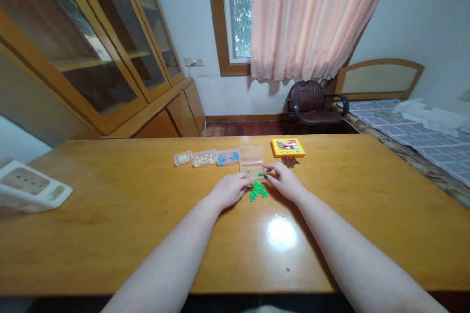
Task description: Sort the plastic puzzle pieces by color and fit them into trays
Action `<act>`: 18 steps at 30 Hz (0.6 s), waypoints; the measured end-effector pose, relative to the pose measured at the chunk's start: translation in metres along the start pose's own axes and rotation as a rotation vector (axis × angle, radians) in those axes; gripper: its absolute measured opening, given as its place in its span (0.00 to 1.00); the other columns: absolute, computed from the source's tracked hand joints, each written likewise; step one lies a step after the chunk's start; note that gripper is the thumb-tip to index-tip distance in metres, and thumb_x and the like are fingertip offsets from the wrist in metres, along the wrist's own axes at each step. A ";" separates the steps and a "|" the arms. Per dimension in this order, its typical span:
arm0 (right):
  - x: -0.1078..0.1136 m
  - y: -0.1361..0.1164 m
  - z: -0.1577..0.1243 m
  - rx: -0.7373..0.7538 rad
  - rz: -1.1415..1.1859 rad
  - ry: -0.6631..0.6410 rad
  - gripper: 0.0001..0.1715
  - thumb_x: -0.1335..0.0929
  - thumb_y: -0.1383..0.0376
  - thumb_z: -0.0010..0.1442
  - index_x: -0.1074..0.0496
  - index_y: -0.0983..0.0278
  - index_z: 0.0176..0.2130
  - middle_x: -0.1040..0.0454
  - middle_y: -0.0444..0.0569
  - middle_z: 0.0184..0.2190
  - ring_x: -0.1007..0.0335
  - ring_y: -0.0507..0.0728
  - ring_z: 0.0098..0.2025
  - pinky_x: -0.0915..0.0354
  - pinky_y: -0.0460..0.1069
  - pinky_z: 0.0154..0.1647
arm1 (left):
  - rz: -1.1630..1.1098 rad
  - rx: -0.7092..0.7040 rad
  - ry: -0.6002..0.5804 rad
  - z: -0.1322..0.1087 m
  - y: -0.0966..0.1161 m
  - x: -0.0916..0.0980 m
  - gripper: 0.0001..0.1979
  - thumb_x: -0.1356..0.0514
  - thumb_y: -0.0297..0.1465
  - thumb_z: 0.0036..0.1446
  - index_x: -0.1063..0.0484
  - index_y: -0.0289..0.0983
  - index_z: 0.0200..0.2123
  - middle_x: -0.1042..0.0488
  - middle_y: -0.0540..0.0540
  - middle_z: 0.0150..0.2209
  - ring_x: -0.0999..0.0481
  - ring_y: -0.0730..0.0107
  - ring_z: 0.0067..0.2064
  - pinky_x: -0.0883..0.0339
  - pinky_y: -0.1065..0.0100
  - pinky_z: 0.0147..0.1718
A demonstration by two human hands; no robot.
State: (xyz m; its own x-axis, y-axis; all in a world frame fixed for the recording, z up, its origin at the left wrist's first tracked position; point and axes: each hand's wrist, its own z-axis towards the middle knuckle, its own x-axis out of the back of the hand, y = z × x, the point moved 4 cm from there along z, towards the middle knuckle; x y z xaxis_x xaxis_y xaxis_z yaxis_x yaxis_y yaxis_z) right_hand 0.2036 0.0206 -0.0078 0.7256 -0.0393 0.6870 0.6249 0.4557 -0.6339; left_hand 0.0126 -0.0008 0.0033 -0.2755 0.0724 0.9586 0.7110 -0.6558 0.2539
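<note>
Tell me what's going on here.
A person's left hand is at the edge of the green pile, before an open box. The right hand is at the box's right side; its grip is unclear. A few green pieces are inside. Blue pieces sit one box left; brown pieces lie loose by the yellow case.

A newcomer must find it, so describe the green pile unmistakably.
On the wooden table, find the open clear box. The green pile lies on its near side, by the left hand. It is bright green; the other pile by the yellow box is brown.
</note>
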 end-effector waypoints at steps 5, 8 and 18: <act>-0.002 -0.003 -0.003 0.031 -0.044 -0.143 0.09 0.35 0.67 0.57 0.25 0.63 0.37 0.27 0.49 0.33 0.32 0.54 0.35 0.37 0.49 0.38 | -0.010 -0.015 -0.024 0.000 0.000 0.000 0.10 0.46 0.31 0.59 0.26 0.45 0.40 0.30 0.48 0.38 0.29 0.69 0.37 0.37 0.71 0.37; -0.006 -0.009 -0.005 0.082 -0.046 -0.256 0.09 0.34 0.67 0.56 0.24 0.61 0.35 0.27 0.48 0.31 0.31 0.54 0.35 0.36 0.48 0.38 | -0.014 -0.015 -0.031 0.001 0.001 -0.001 0.08 0.45 0.31 0.58 0.26 0.44 0.38 0.30 0.49 0.37 0.29 0.70 0.37 0.37 0.71 0.37; -0.012 -0.019 -0.010 0.178 -0.068 -0.353 0.13 0.35 0.71 0.54 0.23 0.60 0.37 0.26 0.48 0.37 0.30 0.54 0.38 0.36 0.47 0.41 | -0.022 0.007 0.016 0.002 -0.002 -0.003 0.06 0.46 0.31 0.59 0.29 0.40 0.37 0.29 0.48 0.37 0.29 0.69 0.37 0.36 0.70 0.37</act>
State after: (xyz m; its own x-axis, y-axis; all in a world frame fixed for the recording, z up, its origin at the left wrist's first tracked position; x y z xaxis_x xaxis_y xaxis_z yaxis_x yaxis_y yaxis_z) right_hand 0.1860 0.0040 -0.0073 0.5213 0.2197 0.8246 0.5858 0.6105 -0.5331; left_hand 0.0132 0.0023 0.0004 -0.3013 0.0752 0.9505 0.7089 -0.6490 0.2761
